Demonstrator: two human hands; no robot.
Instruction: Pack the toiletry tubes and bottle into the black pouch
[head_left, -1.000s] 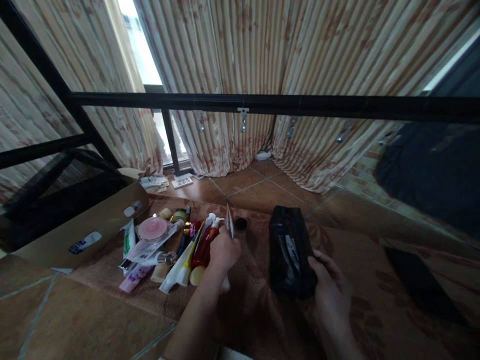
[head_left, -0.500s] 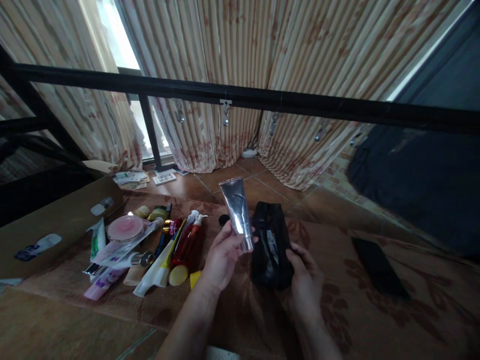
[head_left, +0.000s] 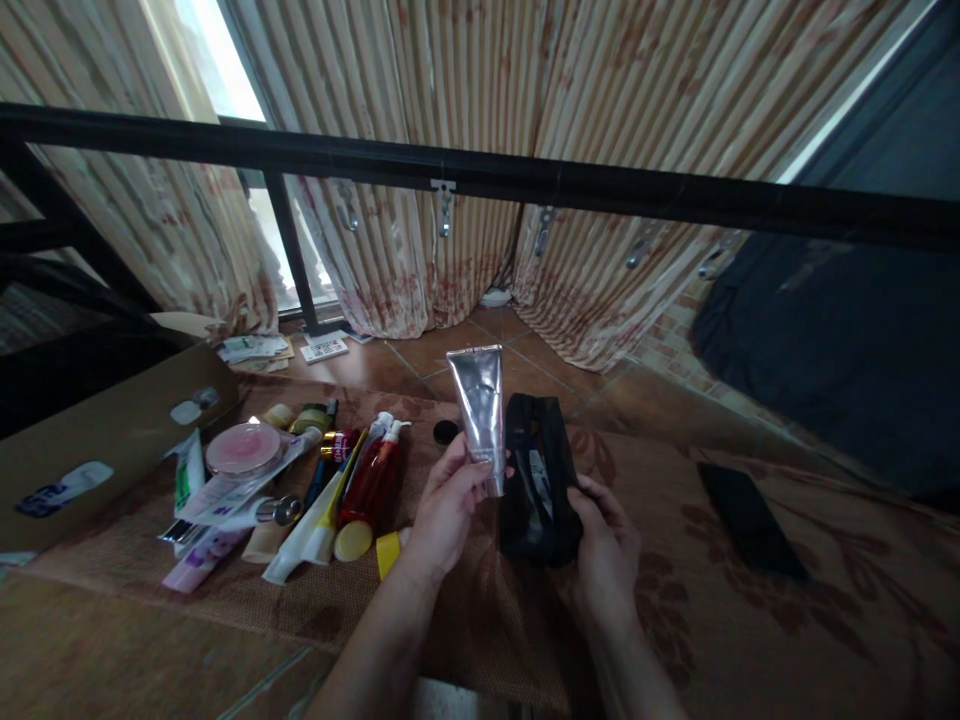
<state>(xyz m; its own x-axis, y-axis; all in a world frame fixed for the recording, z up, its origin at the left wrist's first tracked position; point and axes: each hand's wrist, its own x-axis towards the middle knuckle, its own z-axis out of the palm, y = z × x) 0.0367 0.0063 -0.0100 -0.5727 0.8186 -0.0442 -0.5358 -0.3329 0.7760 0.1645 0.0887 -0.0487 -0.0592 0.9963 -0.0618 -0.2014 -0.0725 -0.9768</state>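
Observation:
Between the thumb and fingers of my left hand (head_left: 448, 510) is a silver squeeze tube (head_left: 480, 405), held cap down with its flat crimped end up. Just right of it stands a black pouch (head_left: 538, 490), its top unzipped and a whitish item showing inside. My right hand (head_left: 606, 540) grips the pouch's right side, thumb on the near rim; some of its fingers are hidden. A small round black lid (head_left: 445, 432) lies left of the tube. Beside my left forearm is a yellow object (head_left: 388, 552), partly covered by it.
Several toiletries lie in a group on the patterned brown cloth (head_left: 675, 620) at left, among them a red pump bottle (head_left: 373, 478) and a pink round compact (head_left: 244, 449). A cardboard box (head_left: 135, 425) borders them. A black phone-like slab (head_left: 752, 520) lies at right; a black rail (head_left: 480, 175) crosses behind.
The silver tube has turned more upright and faces me more squarely, still in my left hand. My right hand keeps its hold on the pouch. The view has shifted slightly.

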